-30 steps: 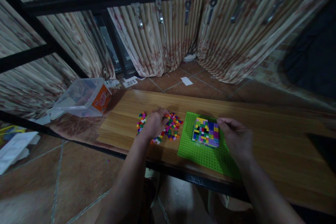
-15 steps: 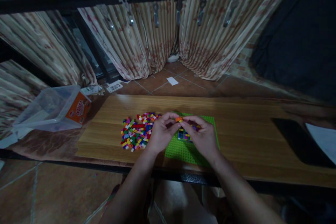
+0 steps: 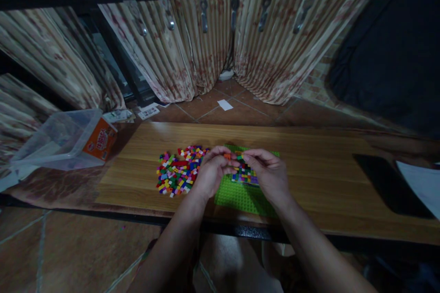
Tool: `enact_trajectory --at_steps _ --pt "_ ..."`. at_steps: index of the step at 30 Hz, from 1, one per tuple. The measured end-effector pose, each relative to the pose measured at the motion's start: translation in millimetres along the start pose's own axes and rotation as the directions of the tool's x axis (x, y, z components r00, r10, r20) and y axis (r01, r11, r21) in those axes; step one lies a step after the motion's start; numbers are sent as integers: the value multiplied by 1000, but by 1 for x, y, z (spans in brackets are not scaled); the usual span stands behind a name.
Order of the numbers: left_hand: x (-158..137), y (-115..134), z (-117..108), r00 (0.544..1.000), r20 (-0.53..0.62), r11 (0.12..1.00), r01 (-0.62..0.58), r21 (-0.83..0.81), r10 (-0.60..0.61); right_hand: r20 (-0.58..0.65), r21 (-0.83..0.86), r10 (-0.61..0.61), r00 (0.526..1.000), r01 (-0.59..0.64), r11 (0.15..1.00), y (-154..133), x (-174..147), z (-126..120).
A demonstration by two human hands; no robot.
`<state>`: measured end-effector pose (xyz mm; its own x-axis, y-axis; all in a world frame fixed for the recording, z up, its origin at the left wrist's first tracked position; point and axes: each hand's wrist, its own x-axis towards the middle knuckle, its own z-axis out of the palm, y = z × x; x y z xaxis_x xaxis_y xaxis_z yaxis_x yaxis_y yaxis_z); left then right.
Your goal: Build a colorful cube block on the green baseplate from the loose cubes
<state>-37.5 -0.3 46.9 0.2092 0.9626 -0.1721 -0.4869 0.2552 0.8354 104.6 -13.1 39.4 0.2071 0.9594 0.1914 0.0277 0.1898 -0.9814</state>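
Orange brick [image 3: 227, 156] sat pinched at the fingertips of the left hand [image 3: 210, 175], right hand [image 3: 271, 175] was above the brick panel [image 3: 244, 177], its grip not determinable.

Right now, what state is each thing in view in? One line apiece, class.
Left grip: closed on an orange brick
Right grip: bent, hold unclear
Loose bricks: spread in a pile
Green baseplate: flat on the table
Built block: on the baseplate, partly hidden
Plastic box: open
Curtains: hanging
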Motion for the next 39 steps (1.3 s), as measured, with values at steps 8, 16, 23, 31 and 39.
enact_trajectory --at_steps 8,16,23,31,39 --pt "-2 -6 -1 993 115 966 -36 256 6 41 -15 -41 998 42 999 0 -1 0" --pt "0 -7 1 989 51 932 -151 330 142 78 -34 -2 997 5 999 5 -1 -1" --pt "0 -7 -4 975 124 897 -216 386 182 126 10 64 990 -66 998 0 0 -4" --pt "6 -1 -13 979 -81 887 -132 443 186 62 -114 24 998 -17 993 4 11 -27" --pt "15 -13 -22 968 -172 861 -73 504 183 218 -490 -158 963 248 836 18 9 -28"
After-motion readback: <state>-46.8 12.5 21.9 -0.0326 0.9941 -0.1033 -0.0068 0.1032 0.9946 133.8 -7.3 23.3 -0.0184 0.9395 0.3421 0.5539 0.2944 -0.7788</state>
